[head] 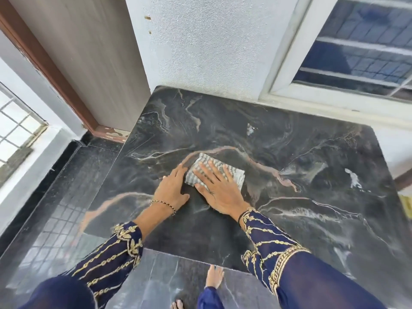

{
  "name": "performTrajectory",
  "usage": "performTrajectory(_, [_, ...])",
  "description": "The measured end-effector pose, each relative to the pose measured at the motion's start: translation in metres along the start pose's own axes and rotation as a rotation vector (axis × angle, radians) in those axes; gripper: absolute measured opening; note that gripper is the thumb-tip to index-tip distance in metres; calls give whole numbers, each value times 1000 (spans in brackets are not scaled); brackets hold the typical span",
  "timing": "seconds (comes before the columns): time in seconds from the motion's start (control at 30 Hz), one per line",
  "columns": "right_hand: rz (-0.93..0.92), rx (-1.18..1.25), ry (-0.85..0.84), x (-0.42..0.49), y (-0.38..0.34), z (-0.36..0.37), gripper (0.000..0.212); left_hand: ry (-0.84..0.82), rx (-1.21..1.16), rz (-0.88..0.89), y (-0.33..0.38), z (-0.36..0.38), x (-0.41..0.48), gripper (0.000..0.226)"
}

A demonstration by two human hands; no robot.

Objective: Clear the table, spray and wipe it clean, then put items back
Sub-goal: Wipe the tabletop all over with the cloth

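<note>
A dark marble table [301, 197] with pinkish and white veins fills the middle of the view. A folded grey-and-white striped cloth [235, 171] lies flat on it near the centre. My right hand [219, 188] presses flat on the cloth with fingers spread. Just left of the cloth, my left hand [172, 189] lies flat on the bare marble, its fingertips at the cloth's left edge. Both arms wear dark blue sleeves with gold embroidery. Nothing else stands on the tabletop.
A white textured wall [211, 41] backs the table, with a window [356, 47] to the right and a wooden door [89, 56] to the left. Dark glossy floor [55, 208] lies left of the table. My bare feet [214, 277] show below the near edge.
</note>
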State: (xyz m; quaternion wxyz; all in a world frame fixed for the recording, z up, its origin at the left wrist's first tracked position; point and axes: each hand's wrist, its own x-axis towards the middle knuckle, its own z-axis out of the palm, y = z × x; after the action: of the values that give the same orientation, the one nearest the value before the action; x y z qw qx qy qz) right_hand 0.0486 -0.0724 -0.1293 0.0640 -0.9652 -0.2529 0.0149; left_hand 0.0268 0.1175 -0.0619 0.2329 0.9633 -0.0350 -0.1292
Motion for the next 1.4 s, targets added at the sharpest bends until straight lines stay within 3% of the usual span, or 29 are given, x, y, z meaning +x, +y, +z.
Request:
performTrajectory(0.27, [-38, 47, -55, -105, -64, -7, 52, -93, -81, 97, -21, 17, -100, 69])
performTrajectory(0.53, [-95, 19, -149, -175, -59, -17, 53, -106, -24, 127, -2, 12, -121, 46])
performTrajectory(0.83, [-92, 5, -175, -160, -32, -24, 53, -149, -15, 168, 34, 16, -92, 30])
performTrajectory(1.07, [-53, 74, -248, -97, 35, -34, 54, -116, -102, 126, 56, 30, -41, 24])
performTrajectory(1.2, [-29, 122, -282, -56, 71, -40, 59, -64, -128, 113, 70, 32, -1, 40])
performTrajectory(1.27, [-20, 135, -289, -31, 92, -43, 60, -94, -101, 104, 80, 32, 27, 67])
performTrajectory(1.4, [-25, 143, -288, 14, 131, -49, 54, -220, 198, -10, 94, 20, 84, 129])
